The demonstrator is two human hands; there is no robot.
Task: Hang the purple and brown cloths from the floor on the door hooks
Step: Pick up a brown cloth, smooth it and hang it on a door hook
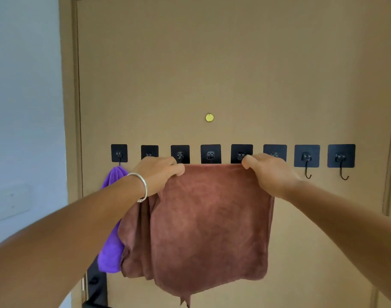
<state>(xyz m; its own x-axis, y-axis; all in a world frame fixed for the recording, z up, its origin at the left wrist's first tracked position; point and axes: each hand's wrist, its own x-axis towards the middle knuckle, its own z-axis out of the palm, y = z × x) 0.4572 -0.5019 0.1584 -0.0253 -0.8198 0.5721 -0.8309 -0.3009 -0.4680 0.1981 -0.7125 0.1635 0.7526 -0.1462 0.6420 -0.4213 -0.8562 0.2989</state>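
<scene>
A brown cloth (207, 223) hangs spread out in front of the tan door (212, 63), its top edge level with the row of black stick-on hooks (210, 154). My left hand (159, 174), with a silver bangle on the wrist, pinches the cloth's top left corner. My right hand (270, 172) grips the top right corner, just below the fifth and sixth hooks. A purple cloth (111, 241) hangs from the leftmost hook (119, 153), partly hidden behind my left arm and the brown cloth.
Two bare hooks (306, 160) (341, 160) stick out at the right end of the row. A brass peephole cover (209, 117) sits above the hooks. The black door handle plate (96, 283) shows at lower left. A white wall with a switch (11, 203) lies left.
</scene>
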